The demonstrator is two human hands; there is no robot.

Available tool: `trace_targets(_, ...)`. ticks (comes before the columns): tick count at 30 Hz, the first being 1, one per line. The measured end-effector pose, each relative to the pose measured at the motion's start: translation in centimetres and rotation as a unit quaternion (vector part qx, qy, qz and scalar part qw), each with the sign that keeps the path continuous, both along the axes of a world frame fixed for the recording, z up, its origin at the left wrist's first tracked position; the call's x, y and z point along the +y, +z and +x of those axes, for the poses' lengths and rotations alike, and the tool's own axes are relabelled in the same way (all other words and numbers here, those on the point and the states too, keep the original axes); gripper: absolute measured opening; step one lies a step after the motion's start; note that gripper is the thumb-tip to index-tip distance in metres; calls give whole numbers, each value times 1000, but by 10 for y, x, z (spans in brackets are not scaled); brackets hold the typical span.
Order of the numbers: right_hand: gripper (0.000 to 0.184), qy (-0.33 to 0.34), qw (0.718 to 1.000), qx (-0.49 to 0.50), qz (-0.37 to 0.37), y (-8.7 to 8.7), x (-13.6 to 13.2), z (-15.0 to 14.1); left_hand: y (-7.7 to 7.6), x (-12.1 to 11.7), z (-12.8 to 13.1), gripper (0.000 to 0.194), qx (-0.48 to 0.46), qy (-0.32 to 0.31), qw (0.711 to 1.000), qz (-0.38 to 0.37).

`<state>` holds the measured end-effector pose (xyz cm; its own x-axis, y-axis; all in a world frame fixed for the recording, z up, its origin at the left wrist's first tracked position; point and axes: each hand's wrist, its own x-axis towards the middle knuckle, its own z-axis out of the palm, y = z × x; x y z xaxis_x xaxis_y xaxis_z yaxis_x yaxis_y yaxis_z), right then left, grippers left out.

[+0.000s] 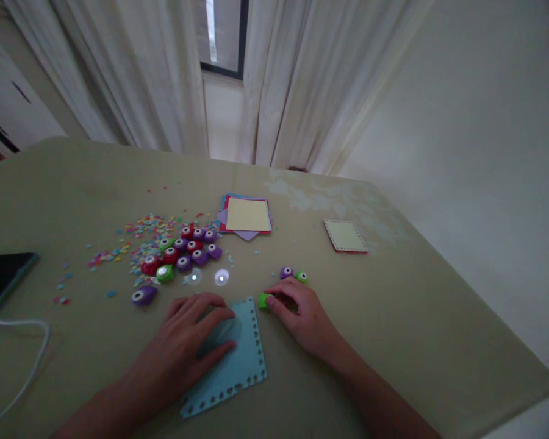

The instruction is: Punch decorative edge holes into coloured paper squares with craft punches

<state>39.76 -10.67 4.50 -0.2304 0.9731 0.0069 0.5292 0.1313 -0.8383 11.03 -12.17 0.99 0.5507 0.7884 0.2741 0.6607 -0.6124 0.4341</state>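
A light-blue paper sheet (244, 356) lies on the table, with small shapes cut along its right and lower edges. My left hand (194, 338) rests on it with fingers spread, covering its left part. Just off the sheet's upper right corner, my right hand (297, 308) grips a small green craft paper punch (263, 301) between thumb and fingers. Right behind that hand stand a purple paper punch (286, 272) and another green paper punch (302, 277), partly hidden by the knuckles.
Several red, purple and green punches (183, 263) cluster left of centre beside scattered confetti (150, 225). A lone purple punch (144, 296) sits nearer. Behind are stacked coloured papers (248, 214) and a smaller edged stack (346, 236). A dark tablet (4, 277) and white cable (46, 335) lie left.
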Motion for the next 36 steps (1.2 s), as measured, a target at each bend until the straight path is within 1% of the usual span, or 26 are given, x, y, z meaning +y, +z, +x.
trace_targets(3,20,0,1000,4,8,-3,0,0,-3,-3,1,28,-21,10,999,-26)
trace_targets(6,29,5,999,-21,37,-5,-1,-1,-5,-5,1,27,-37,28,997,-58)
trace_targets(8,30,17,998,-41,52,-5,-2,0,-5,-4,1,26,-39,22,997,-67)
trace_targets(12,25,68,995,-57,48,0,-2,4,-1,0,0,30,-21,-15,998,-59)
trace_targets(14,29,92,993,-63,45,2,-1,6,0,2,0,33,-13,-18,998,-52)
trace_targets(16,29,96,991,-79,44,2,0,7,0,2,0,34,-11,-19,999,-43)
trace_targets(18,20,83,990,-108,41,2,1,8,0,2,0,35,-10,-20,999,-37)
trace_targets(19,20,75,989,-120,38,2,2,9,0,2,1,35,-11,-22,999,-34)
trace_targets(21,27,73,988,-129,38,2,2,9,0,2,1,35,-10,-24,999,-31)
trace_targets(23,31,93,987,-123,42,3,2,10,0,2,1,36,-8,-24,999,-30)
trace_targets(26,30,113,985,-123,44,2,2,9,0,3,0,38,-4,-27,999,-29)
trace_targets(31,21,85,989,-110,48,-3,0,7,1,3,0,41,-9,-33,999,-17)
trace_targets(36,20,50,992,-107,41,-5,0,6,1,3,0,40,-28,-31,999,0)
